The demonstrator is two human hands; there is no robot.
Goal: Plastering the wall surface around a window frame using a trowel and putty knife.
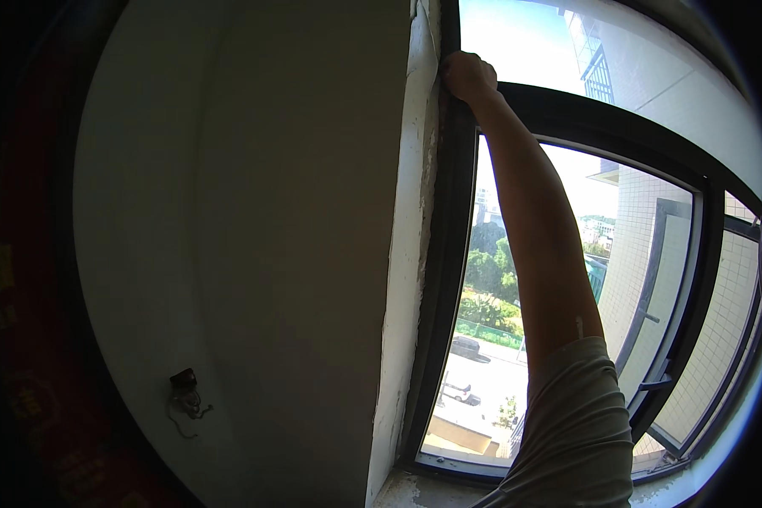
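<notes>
Bordering chipped wall [405, 212]: window frame [447, 254], hands [470, 76] (right curled there, hold unclear; left unseen)

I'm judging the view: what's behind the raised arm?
The dark frame crosses behind the arm. Outside, trees and a dark car show left of it, a tiled wall right of it. Whatever the arm and sleeve directly cover cannot be seen.

Carrier: window sill [423, 493], running left to right along the near edge of the scene | surface: dull grey and patchy at left, paler with worn spots at right | middle: hidden from view | directly on it: dark window frame [454, 212], its bottom rail along the sill's far side
</notes>
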